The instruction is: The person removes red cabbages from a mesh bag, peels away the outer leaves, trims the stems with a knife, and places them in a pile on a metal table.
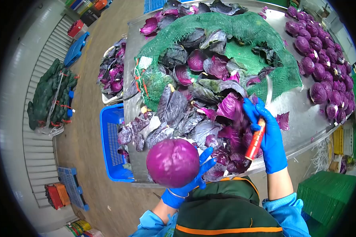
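Note:
A round, trimmed red cabbage [173, 162] rests in my left hand [192, 182], whose blue-gloved fingers cup its right side and underside. My right hand [269, 136], also in a blue glove, grips a knife by its red handle [256, 141]. The knife's pale blade [269, 90] points away from me across the table. Loose purple outer leaves [203, 130] are heaped on the metal table around both hands. Behind them lies a green mesh sack [245, 29], spread out with more leaves on it.
Many trimmed cabbages [320, 67] are piled on the table's right side. A blue crate [114, 173] and a white-rimmed container [106, 99] full of leaves stand off its left edge. Filled green sacks [49, 98] sit by the wall. Green crates [326, 197] are stacked at lower right.

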Demonstrator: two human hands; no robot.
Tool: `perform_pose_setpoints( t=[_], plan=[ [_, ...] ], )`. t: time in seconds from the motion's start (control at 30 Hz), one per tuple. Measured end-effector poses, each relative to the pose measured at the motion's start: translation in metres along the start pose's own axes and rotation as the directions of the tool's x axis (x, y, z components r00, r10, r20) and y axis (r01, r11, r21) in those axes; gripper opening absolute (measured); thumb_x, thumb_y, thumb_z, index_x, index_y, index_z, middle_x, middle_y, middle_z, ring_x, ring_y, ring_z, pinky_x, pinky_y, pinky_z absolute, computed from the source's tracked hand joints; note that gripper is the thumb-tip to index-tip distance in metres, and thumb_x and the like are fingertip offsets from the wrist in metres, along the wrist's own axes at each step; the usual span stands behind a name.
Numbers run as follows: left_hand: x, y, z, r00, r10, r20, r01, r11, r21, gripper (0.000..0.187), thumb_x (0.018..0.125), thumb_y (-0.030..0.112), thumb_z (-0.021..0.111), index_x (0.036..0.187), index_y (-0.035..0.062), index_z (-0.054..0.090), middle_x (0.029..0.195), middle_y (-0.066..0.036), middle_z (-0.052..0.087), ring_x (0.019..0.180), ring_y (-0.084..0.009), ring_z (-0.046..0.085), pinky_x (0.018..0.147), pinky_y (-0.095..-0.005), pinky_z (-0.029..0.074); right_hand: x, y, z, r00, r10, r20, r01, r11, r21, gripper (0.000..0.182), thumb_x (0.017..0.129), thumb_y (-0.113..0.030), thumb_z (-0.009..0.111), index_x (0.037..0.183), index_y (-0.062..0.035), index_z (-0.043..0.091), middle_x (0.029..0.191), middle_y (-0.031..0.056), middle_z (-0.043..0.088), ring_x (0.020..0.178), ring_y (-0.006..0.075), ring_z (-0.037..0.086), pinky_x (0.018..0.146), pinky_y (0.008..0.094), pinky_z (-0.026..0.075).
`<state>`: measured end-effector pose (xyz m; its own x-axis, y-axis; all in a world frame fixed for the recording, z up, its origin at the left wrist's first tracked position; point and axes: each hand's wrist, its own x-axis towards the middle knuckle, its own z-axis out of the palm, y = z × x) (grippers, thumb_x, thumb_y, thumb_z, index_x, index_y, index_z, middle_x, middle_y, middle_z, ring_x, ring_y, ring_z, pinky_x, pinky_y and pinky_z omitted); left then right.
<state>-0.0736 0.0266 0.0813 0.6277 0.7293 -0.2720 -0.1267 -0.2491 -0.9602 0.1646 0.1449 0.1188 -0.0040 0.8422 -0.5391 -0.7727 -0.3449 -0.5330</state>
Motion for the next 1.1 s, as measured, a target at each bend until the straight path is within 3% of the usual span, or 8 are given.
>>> perform_pose_setpoints(
  t=[0.07, 0.13, 0.2, 0.23, 0.4, 0.53, 0.67, 1.1],
  plan=[
    [0.006, 0.01, -0.002, 0.928, -0.361, 0.095, -0.025, 0.196, 0.98, 0.053, 0.091, 0.036, 0.043, 0.139, 0.0173, 0.029, 0.149, -0.011, 0.015, 0.133, -0.0287, 0.027, 0.086, -0.0393, 0.052, -0.011, 0.011, 0.014, 0.93, -0.36, 0.076, 0.306, 0.642, -0.703, 0.052, 0.08, -0.015, 0.067, 0.126, -0.0063, 0.044, 0.11, 0.0035, 0.057, 0.094, 0.0116, 0.056, 0.063, 0.0237, 0.049],
    [-0.002, 0.004, -0.005, 0.947, -0.299, 0.114, -0.026, 0.281, 0.959, 0.054, 0.088, 0.031, 0.051, 0.137, 0.0139, 0.032, 0.146, -0.011, 0.023, 0.13, -0.0286, 0.033, 0.092, -0.0367, 0.048, -0.025, 0.028, 0.014, 0.923, -0.202, 0.327, 0.373, 0.675, -0.637, 0.059, 0.08, -0.011, 0.067, 0.131, -0.0056, 0.04, 0.114, 0.0032, 0.055, 0.095, 0.0118, 0.056, 0.075, 0.0264, 0.048],
    [-0.014, -0.005, 0.008, 0.945, -0.102, 0.311, -0.127, -0.99, 0.061, 0.062, 0.085, 0.032, 0.058, 0.138, 0.0155, 0.032, 0.143, -0.008, 0.031, 0.129, -0.0275, 0.035, 0.097, -0.034, 0.039, -0.05, 0.03, 0.026, 0.914, 0.125, 0.387, 0.15, 0.782, -0.605, 0.067, 0.079, -0.007, 0.066, 0.137, -0.0082, 0.034, 0.113, 0.0025, 0.055, 0.092, 0.0126, 0.057, 0.082, 0.0283, 0.047],
    [-0.01, -0.013, 0.012, 0.882, -0.22, 0.416, 0.155, -0.699, -0.698, 0.066, 0.083, 0.033, 0.062, 0.139, 0.0164, 0.031, 0.141, -0.007, 0.035, 0.129, -0.027, 0.035, 0.1, -0.0326, 0.035, -0.055, 0.035, 0.023, 0.895, 0.174, 0.411, 0.076, 0.848, -0.525, 0.067, 0.081, -0.009, 0.064, 0.139, -0.0085, 0.031, 0.113, 0.0031, 0.056, 0.09, 0.012, 0.057, 0.076, 0.0266, 0.048],
    [0.037, -0.089, 0.003, 0.957, -0.215, 0.194, -0.094, -0.864, -0.495, 0.071, 0.081, 0.02, 0.066, 0.139, 0.0053, 0.027, 0.132, -0.019, 0.038, 0.12, -0.0285, 0.043, 0.096, -0.0353, 0.038, -0.041, 0.056, -0.071, 0.923, 0.248, 0.294, -0.344, 0.873, 0.346, 0.069, 0.081, -0.028, 0.066, 0.137, -0.0083, 0.031, 0.124, 0.0091, 0.049, 0.11, 0.02, 0.051, 0.087, 0.0308, 0.048],
    [0.097, -0.197, -0.047, 0.884, -0.264, -0.385, -0.462, -0.608, -0.645, 0.04, 0.077, 0.018, 0.064, 0.111, 0.001, 0.053, 0.101, -0.021, 0.057, 0.09, -0.0331, 0.057, 0.079, -0.0406, 0.048, -0.041, 0.009, -0.13, 0.667, -0.707, 0.236, 0.527, 0.224, -0.82, 0.054, 0.089, -0.049, 0.044, 0.13, -0.0136, 0.041, 0.13, 0.007, 0.047, 0.106, 0.0212, 0.056, 0.074, 0.0332, 0.054],
    [0.104, -0.283, -0.124, 0.712, -0.18, -0.679, -0.651, -0.533, -0.541, 0.033, 0.085, 0.022, 0.052, 0.111, 0.0022, 0.054, 0.111, -0.016, 0.054, 0.104, -0.0276, 0.051, 0.088, -0.0402, 0.043, -0.054, -0.11, -0.216, 0.973, -0.182, 0.143, 0.045, 0.754, 0.656, 0.064, 0.079, -0.055, 0.057, 0.128, -0.0168, 0.044, 0.126, 0.0107, 0.049, 0.092, 0.0205, 0.06, 0.047, 0.021, 0.05],
    [0.305, -0.296, -0.244, 0.735, -0.559, -0.383, -0.538, -0.137, -0.832, 0.042, 0.079, 0.013, 0.059, 0.119, 0.0052, 0.051, 0.115, -0.013, 0.055, 0.109, -0.0242, 0.052, 0.093, -0.0379, 0.04, 0.017, -0.487, -0.454, 0.673, -0.692, -0.262, 0.732, 0.674, 0.1, 0.064, 0.078, -0.052, 0.061, 0.129, -0.0164, 0.043, 0.125, 0.014, 0.048, 0.088, 0.0262, 0.055, 0.049, 0.0272, 0.051]
  ],
)
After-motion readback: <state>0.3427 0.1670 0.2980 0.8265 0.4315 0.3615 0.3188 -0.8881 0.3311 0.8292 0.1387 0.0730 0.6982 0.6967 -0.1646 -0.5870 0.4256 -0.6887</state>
